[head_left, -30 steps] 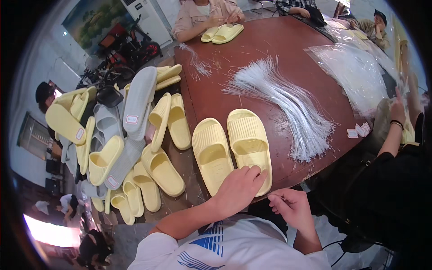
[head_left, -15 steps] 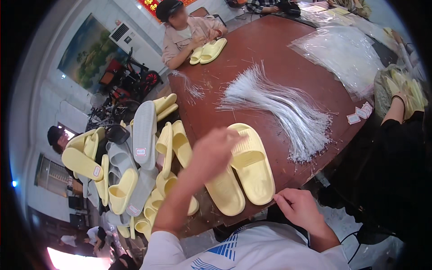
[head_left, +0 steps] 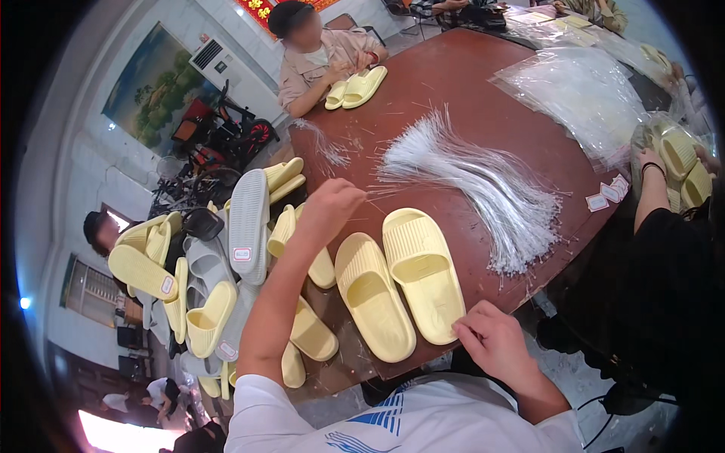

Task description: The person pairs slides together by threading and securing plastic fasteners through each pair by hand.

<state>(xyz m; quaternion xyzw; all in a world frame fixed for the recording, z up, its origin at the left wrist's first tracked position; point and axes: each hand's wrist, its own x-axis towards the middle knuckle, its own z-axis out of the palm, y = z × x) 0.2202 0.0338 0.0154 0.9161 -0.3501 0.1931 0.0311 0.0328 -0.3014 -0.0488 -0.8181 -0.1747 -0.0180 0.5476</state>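
Two yellow slippers lie side by side on the table before me, soles down: the left slipper [head_left: 375, 298] and the right slipper [head_left: 424, 275]. Each has a ribbed strap. My right hand [head_left: 491, 336] is closed, thumb and fingertips at the heel edge of the right slipper. Beyond the left slipper's toe, my left hand [head_left: 332, 211] hovers with fingertips pinched. Thin strands show close to those fingertips; whether one is between them is unclear. A bundle of fine, clear-white plastic strands [head_left: 472, 177] spreads across the table just past the slippers.
A pile of yellow and grey slippers [head_left: 249, 219] crowds my left side. Clear plastic bags [head_left: 574, 98] lie at the far right, small paper labels [head_left: 608, 194] at the right edge. Across the brown table [head_left: 453, 68], a person [head_left: 332, 57] handles yellow slippers; another person's arm [head_left: 651, 185] is at right.
My left hand has drawn back from over the slippers' toes, to the left and away, uncovering the left slipper. My right hand has shifted slightly left against the heel.
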